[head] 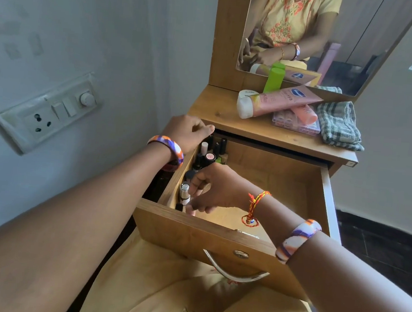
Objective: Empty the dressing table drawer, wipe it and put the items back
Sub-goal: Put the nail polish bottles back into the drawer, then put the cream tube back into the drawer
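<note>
Pale walls are standing behind the open wooden drawer [273, 177]. Inside its left wall, the right hand [211, 191] is pinching a small silver-capped bottle [184, 191]; lifting straight up is sparing the neighbours. Above the drawer's back-left corner, the left hand [189, 134] is hovering, fingers curled, holding nothing visible.

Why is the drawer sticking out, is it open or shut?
Open. The drawer is pulled out from under the tabletop, so its inside and the little bottles along its left wall show.

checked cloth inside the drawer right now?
No, the checked cloth lies folded on the tabletop, right of the pink tube, above the open drawer.
</note>
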Tool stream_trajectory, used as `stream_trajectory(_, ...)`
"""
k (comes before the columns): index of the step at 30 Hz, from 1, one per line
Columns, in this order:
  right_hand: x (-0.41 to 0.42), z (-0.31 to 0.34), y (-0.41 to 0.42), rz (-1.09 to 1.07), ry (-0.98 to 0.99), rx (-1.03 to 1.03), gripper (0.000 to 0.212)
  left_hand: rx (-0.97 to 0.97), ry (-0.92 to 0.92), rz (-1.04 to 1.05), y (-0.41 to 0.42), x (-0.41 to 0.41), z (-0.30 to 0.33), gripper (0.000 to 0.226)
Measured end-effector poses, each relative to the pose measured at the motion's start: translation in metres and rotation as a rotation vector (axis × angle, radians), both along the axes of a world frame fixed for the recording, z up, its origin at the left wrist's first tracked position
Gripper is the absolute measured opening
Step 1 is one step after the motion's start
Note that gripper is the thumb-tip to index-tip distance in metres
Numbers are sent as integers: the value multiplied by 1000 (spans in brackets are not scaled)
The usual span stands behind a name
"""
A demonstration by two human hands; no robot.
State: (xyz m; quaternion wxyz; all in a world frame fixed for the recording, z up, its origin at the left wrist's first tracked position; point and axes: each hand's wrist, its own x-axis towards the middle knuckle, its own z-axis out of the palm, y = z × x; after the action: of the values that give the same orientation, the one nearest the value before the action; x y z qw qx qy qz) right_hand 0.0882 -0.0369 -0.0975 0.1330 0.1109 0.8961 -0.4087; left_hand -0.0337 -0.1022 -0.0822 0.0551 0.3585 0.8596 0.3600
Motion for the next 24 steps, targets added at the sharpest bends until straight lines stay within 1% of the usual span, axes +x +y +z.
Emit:
stream_trajectory(2, 1, 5, 9, -17, 2, -16, 25, -11, 42, -30, 11, 2, 9, 32)
stream_trajectory(3, 1, 8, 14, -29, 3, -22, 24, -20, 65, -43, 18, 2, 14, 32)
stream_trajectory(8, 8, 18, 47, -139, 54, -65, 18, -113, 203, -109, 63, -1, 38, 55)
stream_trajectory(12, 16, 16, 75, -239, 98, -108, 16, -265, 290, -192, 106, -4, 58, 72)
stream_trajectory(14, 19, 14, 87, -290, 110, -142, 16, -343, 294, -217, 126, -7, 63, 80)
stream_trajectory(18, 24, 7, 104, -356, 121, -218, 18, -421, 159, -236, 155, -17, 59, 93)
stream_trajectory(21, 25, 2, 115, -359, 136, -236, 18, -428, 146, -228, 168, -20, 52, 88)
stream_trajectory(24, 26, 1, 121, -368, 154, -241, 17, -334, 162, -205, 170, -21, 47, 75)
